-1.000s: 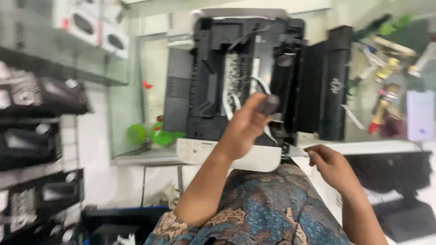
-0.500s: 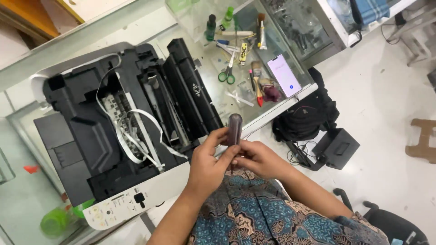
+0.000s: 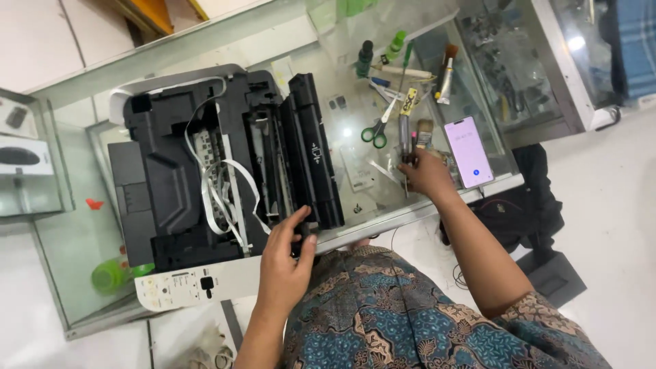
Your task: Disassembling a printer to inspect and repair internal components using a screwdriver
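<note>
Head view, the only view. A dismantled black printer (image 3: pixel 219 164) lies opened on a glass worktop (image 3: pixel 355 171), filling the left and centre of the frame, with white ribbon cables (image 3: pixel 229 198) looping out of its open middle and a white control panel strip (image 3: pixel 184 287) lying just below it at lower left. Left hand (image 3: pixel 287 263), lower centre: forearm comes up from the bottom edge, fingers (image 3: pixel 304 239) curled over the near corner of the printer's long black bar (image 3: pixel 314 157), grasping it; thumb side faces the camera. Right hand (image 3: pixel 427 174), right of centre: arm stretched out across the worktop edge, wrist bent down, fingers closed on the lower end of a dark-handled screwdriver (image 3: pixel 404 137) that lies among the tools. Around it: green-handled scissors (image 3: pixel 376 131) just to the left, a phone (image 3: pixel 469 152) with a lit screen just to the right, brushes and small bottles toward the top of the frame. Judgement: the step in hand reads as steadying the printer with one hand while taking up the screwdriver with the other. The next move would call for lifting the tool free of the scissors and phone, then bringing its tip to the printer body. Whether the screwdriver is already off the glass cannot be told.
</note>
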